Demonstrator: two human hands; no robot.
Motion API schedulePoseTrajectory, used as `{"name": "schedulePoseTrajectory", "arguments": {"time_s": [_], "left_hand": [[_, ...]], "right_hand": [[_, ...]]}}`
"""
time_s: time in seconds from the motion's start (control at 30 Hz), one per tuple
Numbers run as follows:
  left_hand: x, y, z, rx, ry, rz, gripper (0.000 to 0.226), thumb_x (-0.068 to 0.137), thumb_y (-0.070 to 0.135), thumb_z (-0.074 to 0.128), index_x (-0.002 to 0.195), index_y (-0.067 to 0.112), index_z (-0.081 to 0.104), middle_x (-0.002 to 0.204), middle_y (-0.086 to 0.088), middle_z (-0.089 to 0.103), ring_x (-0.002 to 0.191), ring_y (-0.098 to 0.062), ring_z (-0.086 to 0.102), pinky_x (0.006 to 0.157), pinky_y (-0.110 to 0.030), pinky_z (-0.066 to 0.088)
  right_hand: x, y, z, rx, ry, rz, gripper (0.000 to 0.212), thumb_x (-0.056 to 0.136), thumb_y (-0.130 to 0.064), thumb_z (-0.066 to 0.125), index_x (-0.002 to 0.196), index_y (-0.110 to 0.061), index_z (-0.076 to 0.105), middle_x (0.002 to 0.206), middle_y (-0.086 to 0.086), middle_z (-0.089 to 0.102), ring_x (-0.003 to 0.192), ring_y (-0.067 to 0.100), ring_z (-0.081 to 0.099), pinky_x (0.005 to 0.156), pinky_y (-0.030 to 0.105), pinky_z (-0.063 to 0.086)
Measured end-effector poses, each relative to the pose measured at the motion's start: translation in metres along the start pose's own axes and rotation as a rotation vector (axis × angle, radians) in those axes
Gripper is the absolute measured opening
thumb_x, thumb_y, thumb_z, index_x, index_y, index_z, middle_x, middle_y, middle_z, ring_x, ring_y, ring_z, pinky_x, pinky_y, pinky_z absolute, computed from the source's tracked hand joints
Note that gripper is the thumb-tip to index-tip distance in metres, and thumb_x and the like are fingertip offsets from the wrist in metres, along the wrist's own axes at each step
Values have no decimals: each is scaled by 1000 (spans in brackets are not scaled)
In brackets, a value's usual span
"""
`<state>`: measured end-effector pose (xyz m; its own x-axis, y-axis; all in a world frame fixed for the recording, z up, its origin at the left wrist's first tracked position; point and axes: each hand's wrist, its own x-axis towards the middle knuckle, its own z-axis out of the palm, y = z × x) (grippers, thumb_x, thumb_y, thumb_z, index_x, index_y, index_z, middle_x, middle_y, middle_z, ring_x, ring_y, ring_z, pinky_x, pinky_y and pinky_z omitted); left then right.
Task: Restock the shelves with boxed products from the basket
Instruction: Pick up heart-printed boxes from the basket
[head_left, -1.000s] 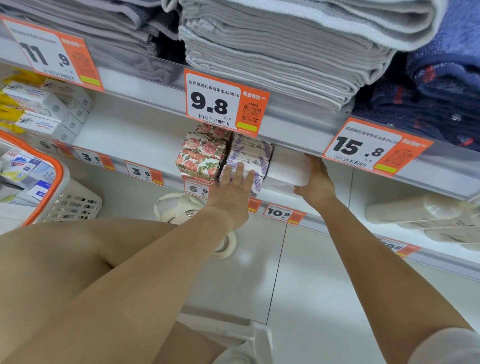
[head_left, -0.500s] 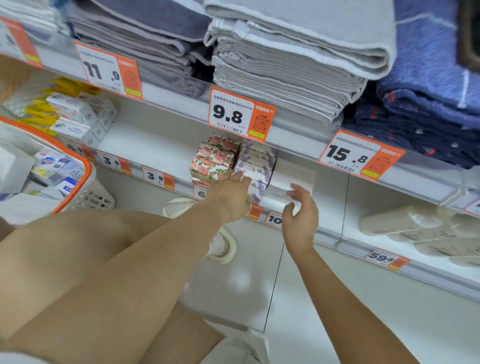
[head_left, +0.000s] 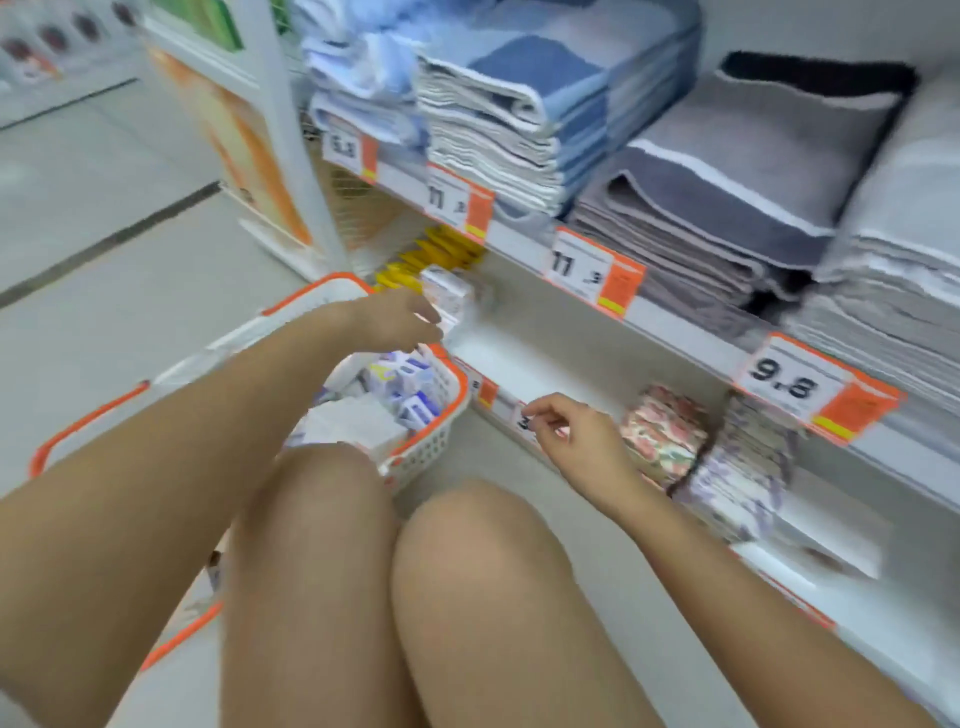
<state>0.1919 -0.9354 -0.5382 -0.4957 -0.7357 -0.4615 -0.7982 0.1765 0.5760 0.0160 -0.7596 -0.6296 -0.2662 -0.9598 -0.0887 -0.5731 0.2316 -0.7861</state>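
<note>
Your right hand (head_left: 582, 441) hovers at centre frame with loosely curled fingers, holding nothing, just before the lower shelf (head_left: 545, 364). Your left hand (head_left: 395, 319), fingers relaxed and empty, hangs over the basket (head_left: 431, 447) of boxes (head_left: 410, 389) at centre left. Farther right, floral boxes (head_left: 665, 436) sit on the shelf; towels (head_left: 727, 171) stack above.
</note>
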Motion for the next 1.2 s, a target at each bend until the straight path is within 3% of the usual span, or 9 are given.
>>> {"name": "schedulePoseTrajectory", "arguments": {"time_s": [0.07,0.3,0.47,0.67,0.77,0.93,1.03,1.13,1.2], "left_hand": [[1,-48,-10,-151,89,-75,31,92,12,59,121,1,58,112,-21,62,70,-17,56,51,-11,45],[14,-176,25,-256,330,-310,35,90,12,57,124,11,60,123,-7,60,117,-24,55,98,-28,42],[5,-219,33,-146,691,-391,35,87,3,52,121,6,59,119,-14,61,111,-31,55,86,-34,43],[-13,-221,45,-75,476,-249,38,85,5,51,122,8,57,122,-11,59,110,-27,54,84,-33,43],[-25,-222,39,53,556,-235,48,78,4,56,125,10,54,125,-11,56,117,-29,47,88,-36,40],[-80,-269,4,415,660,-588,52,77,34,53,118,2,57,120,-22,58,109,-41,53,90,-46,41],[-112,-296,-8,188,407,-951,69,81,61,51,126,9,48,124,-15,56,110,-36,55,84,-41,42],[-124,-293,-4,-160,438,-843,55,81,55,60,112,11,56,108,-5,64,82,-19,60,69,-31,41],[-127,-280,4,-303,514,-708,59,80,37,72,129,17,46,111,-3,60,79,-17,59,70,-29,42]], "right_hand": [[20,-11,23,-11,-92,12,24,86,-7,56,99,-23,69,87,-9,68,89,14,65,88,32,49],[81,-26,97,-210,-353,-126,24,89,-19,60,112,-18,65,105,1,68,100,17,62,91,33,47],[101,-44,142,-601,-532,-315,44,92,-39,51,134,-23,49,133,2,55,124,21,48,97,34,39],[116,-58,195,-542,-643,-136,67,95,-55,39,149,-18,25,150,9,36,135,25,35,103,36,35],[117,-56,201,-423,-642,-62,74,90,-64,38,149,-21,25,151,7,35,136,24,35,104,39,36],[103,-67,203,-563,-655,-205,85,84,-65,51,149,-17,24,149,6,33,136,24,33,105,38,35],[102,-73,208,-590,-623,-141,72,87,-50,56,144,-12,33,141,11,38,129,27,38,99,40,42],[102,-73,205,-567,-604,-83,55,83,-42,63,127,-11,50,125,12,47,117,29,49,90,38,47],[102,-71,203,-546,-591,-56,56,82,-42,64,127,-11,51,125,12,49,112,28,53,88,37,48]]}}
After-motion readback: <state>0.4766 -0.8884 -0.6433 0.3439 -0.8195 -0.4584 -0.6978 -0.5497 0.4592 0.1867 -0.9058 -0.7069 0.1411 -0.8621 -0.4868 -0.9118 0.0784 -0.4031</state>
